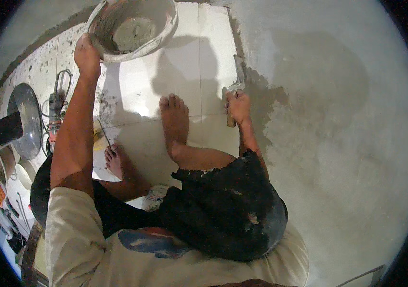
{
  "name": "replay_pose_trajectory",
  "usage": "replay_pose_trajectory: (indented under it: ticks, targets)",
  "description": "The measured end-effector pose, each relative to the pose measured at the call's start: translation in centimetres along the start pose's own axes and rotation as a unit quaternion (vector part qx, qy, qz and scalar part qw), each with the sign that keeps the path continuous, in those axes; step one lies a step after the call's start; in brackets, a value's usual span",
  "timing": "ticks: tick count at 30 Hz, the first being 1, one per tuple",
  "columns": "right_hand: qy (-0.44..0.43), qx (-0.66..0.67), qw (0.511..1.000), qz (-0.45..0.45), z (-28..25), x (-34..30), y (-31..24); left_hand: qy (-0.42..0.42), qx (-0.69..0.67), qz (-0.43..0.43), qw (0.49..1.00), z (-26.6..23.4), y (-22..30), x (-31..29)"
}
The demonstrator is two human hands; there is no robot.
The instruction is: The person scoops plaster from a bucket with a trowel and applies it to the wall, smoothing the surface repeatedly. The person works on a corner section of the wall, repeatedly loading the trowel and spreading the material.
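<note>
My left hand [87, 55] is closed on the rim of a mortar-smeared bucket [164, 39] at the upper left. The bucket leans toward me, and wet grey mortar [134, 34] lies in its bottom. Along the line where floor and wall meet, my right hand [238, 104] grips the wooden handle of a trowel [238, 76]. Its blade points away from me, close to a dark damp strip of mortar [273, 95] on the wall; whether it touches is hard to tell. Part of the blade is hidden by glare and my fingers.
White floor tiles [216, 48] spattered with mortar lie under my bare feet [174, 119]. A grey cement wall [337, 143] rises on the right. To the left are a corded power tool [54, 110], a round black pan [34, 129], a white bowl [25, 173] and scattered tools.
</note>
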State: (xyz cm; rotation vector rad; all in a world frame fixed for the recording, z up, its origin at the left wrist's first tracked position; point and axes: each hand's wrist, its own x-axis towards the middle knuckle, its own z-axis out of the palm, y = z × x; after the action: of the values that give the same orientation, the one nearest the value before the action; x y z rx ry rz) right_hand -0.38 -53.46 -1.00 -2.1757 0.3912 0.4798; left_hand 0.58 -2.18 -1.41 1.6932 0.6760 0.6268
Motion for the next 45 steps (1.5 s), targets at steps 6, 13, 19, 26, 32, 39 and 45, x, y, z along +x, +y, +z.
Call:
replay_pose_trajectory:
  ticks: [6,13,19,26,32,39,45]
  targets:
    - [-0.020,0.108,0.989,0.096,-0.9,-0.8,-2.3,-0.016,0.006,-0.029,0.999,-0.8,-1.5,1.0]
    - [-0.037,0.133,0.981,0.136,-4.6,-4.2,2.7,0.027,0.084,-0.025,0.996,0.4,-1.1,0.4]
    - [0.000,0.061,0.997,0.055,-1.6,-7.4,-0.7,0.070,0.157,0.020,0.985,0.9,-1.5,0.7]
    - [0.036,0.010,0.999,-0.009,-0.4,-0.4,-0.7,0.055,0.075,0.006,0.996,2.3,-1.7,0.4]
    - [0.101,-0.108,0.989,-0.017,1.0,-2.0,1.4,0.044,0.143,0.030,0.988,1.7,-0.7,0.0]
    - [0.071,-0.203,0.976,-0.024,3.3,2.5,-0.1,0.056,0.105,0.030,0.992,2.2,-1.3,0.4]
    - [0.108,-0.063,0.989,-0.084,1.6,4.3,0.5,0.021,0.078,0.026,0.996,2.1,-0.2,-0.1]
